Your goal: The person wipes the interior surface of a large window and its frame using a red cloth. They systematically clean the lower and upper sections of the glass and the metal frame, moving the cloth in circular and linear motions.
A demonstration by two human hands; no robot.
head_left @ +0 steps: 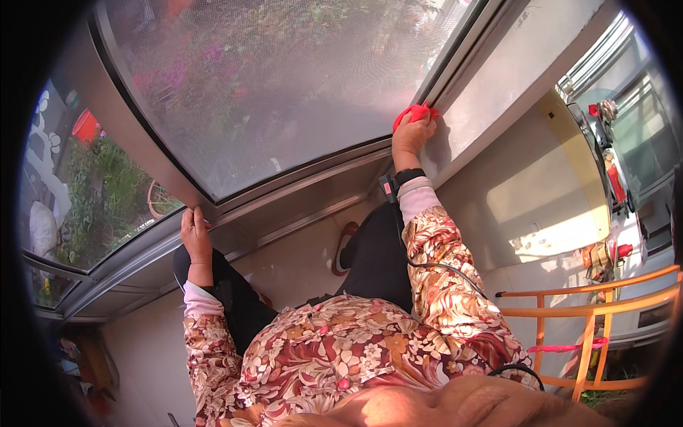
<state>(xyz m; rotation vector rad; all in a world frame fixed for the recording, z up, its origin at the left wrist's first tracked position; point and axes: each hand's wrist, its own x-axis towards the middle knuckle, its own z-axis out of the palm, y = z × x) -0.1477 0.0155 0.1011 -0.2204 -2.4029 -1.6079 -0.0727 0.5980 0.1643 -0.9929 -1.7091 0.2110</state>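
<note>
My right hand (412, 134) presses a bunched red cloth (413, 113) into the lower right corner of a large window pane (299, 107), where the metal window frame (320, 166) meets the white wall (485, 80). Over to the left, the fingertips of my left hand (196, 240) touch the lower end of the upright metal post (136, 123) between two panes. I cannot tell whether they grip it. A fine mesh shows across the large pane, with blurred plants and pink flowers behind it.
An orange-brown slatted rack or chair frame (592, 309) stands at the right. Behind it, a cluttered counter (613, 224) carries small items. A black cable (453, 269) runs along my right sleeve. Below the window is a ledge (304, 235); an orange-red bucket (85, 126) stands outside.
</note>
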